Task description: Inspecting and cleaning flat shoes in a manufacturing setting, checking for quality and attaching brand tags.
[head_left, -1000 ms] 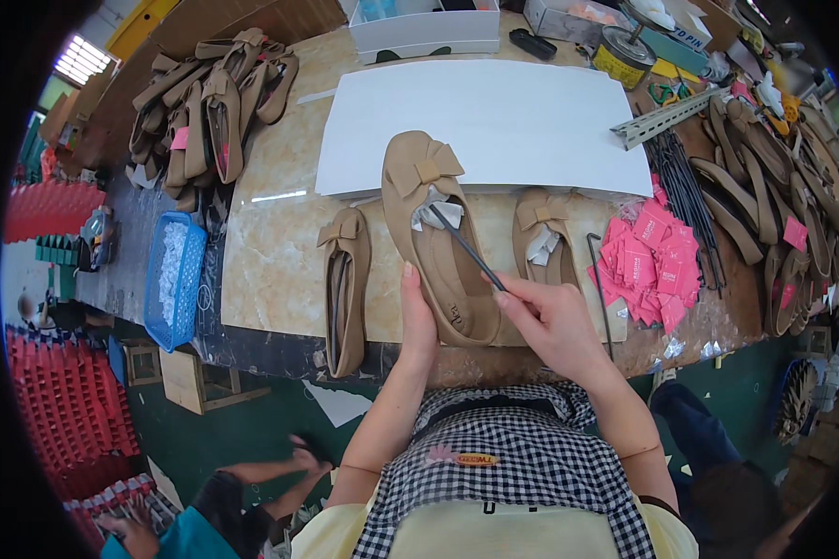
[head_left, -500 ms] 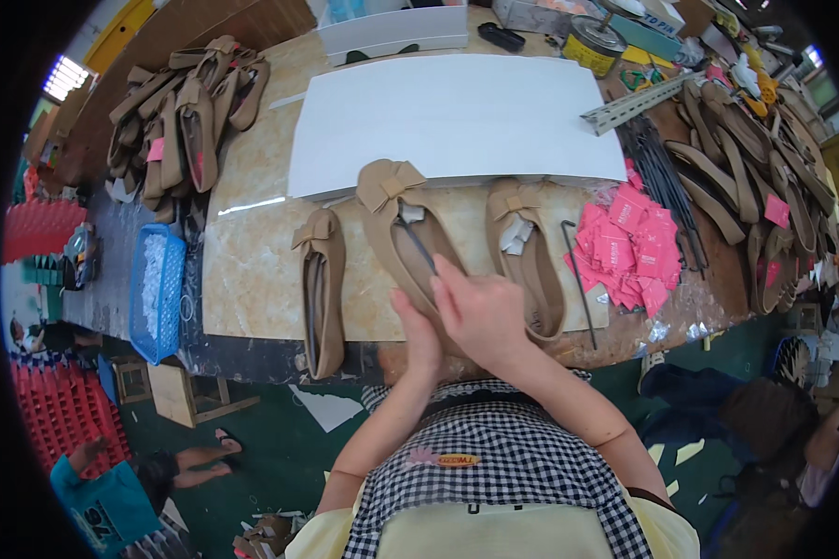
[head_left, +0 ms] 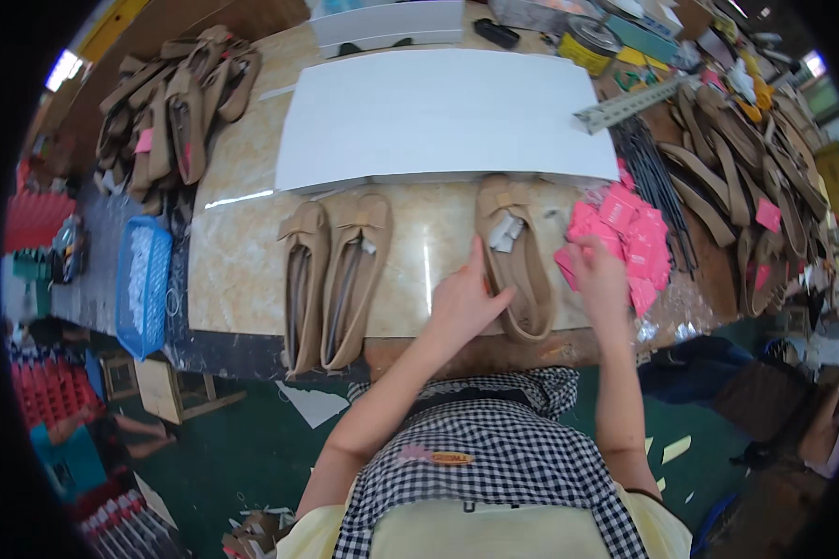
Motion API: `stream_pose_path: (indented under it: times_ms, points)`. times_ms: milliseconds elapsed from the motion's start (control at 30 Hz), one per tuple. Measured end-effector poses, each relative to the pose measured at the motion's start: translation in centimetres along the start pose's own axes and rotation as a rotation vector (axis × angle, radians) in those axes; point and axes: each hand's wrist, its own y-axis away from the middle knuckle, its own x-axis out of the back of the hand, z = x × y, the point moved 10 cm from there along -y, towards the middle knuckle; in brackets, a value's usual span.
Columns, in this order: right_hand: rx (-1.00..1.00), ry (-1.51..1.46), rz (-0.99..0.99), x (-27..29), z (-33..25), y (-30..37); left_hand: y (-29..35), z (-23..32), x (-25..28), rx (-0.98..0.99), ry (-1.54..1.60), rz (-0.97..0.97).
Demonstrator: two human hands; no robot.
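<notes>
A tan flat shoe with a bow (head_left: pixel 534 303) lies on the table before me, white paper stuffed in its toe. My left hand (head_left: pixel 468 296) is at this shoe's left side, thumb and index finger spread apart. My right hand (head_left: pixel 598 272) reaches the near left edge of a pile of pink packets (head_left: pixel 636 238), its fingers curled together. What they hold, if anything, is hidden. Farther left, two more tan bow shoes, one on the left (head_left: pixel 303 303) and one beside it (head_left: pixel 352 298), lie side by side. Each has a thin dark rod along its inside.
A long white box (head_left: pixel 438 116) lies behind the shoes. Dark rods (head_left: pixel 657 177) lie bundled beside the packets. Heaps of tan shoes are at the far left (head_left: pixel 185 102) and right (head_left: pixel 764 186). A blue basket (head_left: pixel 163 298) stands left; a metal bar (head_left: pixel 629 104) and tin (head_left: pixel 589 45) are back right.
The middle shoe has moved left, next to the leftmost one, and my hands have left it. Both hands have moved right. The hooked rod beside the packets no longer shows.
</notes>
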Motion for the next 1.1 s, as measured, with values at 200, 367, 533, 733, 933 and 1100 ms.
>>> stream_pose_path:
  times_ms: [200,367,533,733,933,1100]
  points:
    - [-0.478,-1.220,-0.070,6.0,-0.9,2.2,1.8,-3.8,0.2,-0.005,0.712,0.026]
    - [-0.297,-1.019,-0.304,1.8,-6.8,1.9,6.3,-3.7,0.3,0.470,1.498,-0.112]
    - [-0.092,-0.748,-0.459,0.0,-12.8,3.5,3.8,-8.2,4.5,0.273,1.382,0.222]
    - [0.069,-0.589,-0.541,0.3,-16.7,3.5,3.7,-9.1,6.2,0.051,1.168,0.387]
    - [0.012,-0.614,-0.518,0.2,-17.2,2.7,4.8,-7.7,6.1,-0.041,1.068,0.429]
    - [0.287,-0.540,-0.070,2.1,-19.0,1.9,5.0,-7.5,3.2,-0.031,1.105,0.383]
